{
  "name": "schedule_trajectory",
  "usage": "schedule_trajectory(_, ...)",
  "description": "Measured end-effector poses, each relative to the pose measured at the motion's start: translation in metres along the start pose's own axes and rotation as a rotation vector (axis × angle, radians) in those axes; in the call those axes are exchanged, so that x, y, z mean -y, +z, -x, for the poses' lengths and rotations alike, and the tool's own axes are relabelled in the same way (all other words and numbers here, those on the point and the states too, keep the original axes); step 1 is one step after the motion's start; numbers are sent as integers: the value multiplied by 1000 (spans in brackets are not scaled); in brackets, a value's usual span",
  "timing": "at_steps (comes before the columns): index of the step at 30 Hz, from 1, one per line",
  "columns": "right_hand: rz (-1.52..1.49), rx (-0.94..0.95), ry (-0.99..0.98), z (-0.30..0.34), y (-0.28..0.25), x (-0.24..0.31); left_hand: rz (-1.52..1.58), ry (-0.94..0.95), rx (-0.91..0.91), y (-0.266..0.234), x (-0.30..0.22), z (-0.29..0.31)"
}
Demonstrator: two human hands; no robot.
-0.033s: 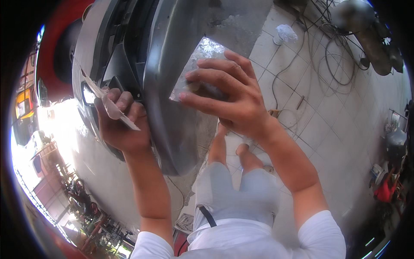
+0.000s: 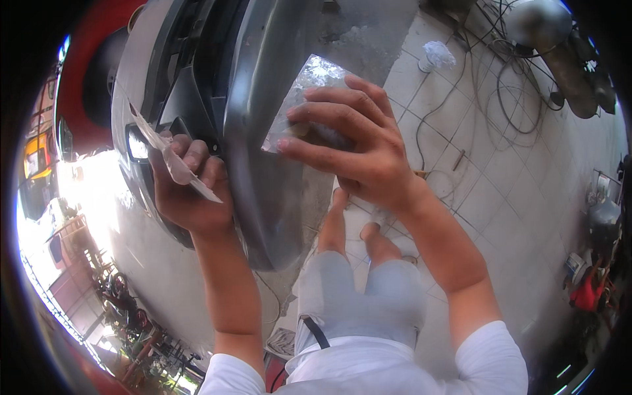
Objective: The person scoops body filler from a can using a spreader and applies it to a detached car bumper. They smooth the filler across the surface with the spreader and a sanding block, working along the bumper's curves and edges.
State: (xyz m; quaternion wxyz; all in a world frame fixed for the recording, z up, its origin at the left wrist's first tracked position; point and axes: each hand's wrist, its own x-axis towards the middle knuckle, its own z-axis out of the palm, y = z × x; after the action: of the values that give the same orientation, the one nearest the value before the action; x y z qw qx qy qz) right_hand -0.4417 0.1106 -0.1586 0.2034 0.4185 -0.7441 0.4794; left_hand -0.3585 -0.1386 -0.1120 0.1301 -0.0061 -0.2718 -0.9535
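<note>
A large glossy grey vehicle body panel (image 2: 253,164) stands in front of me, with dark grille openings on its left part. My left hand (image 2: 187,191) grips the panel's left recess from below, and a thin whitish strip (image 2: 168,158) of peeled film runs across its fingers. My right hand (image 2: 359,155) is on the panel's right edge, with fingers spread over a clear film sheet (image 2: 309,82) and thumb and fingertips pinching its lower part. My knees and bare feet (image 2: 352,227) show below the panel.
A tiled floor (image 2: 500,191) spreads to the right, with loose black cables (image 2: 507,85) and a crumpled white cloth (image 2: 436,54) on it. A red vehicle body (image 2: 85,66) sits behind the panel at upper left. Shop clutter lines the right rim.
</note>
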Motion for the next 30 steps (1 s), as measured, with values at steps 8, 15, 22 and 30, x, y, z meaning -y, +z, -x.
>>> schedule_trajectory(8, -183, -76, 18, -16, 34, -13, 196, -80, 70, -11, 8, -14)
schedule_trajectory(15, -143, -85, 77, -3, 47, -14, 219, -114, 85, -20, 12, -26)
schedule_trajectory(22, -305, -260, 264, 11, 64, -1, 259, -146, 77, -19, 13, -24)
schedule_trajectory(30, -315, -240, 370, 34, 71, 25, 321, -153, 60, -20, 14, -27)
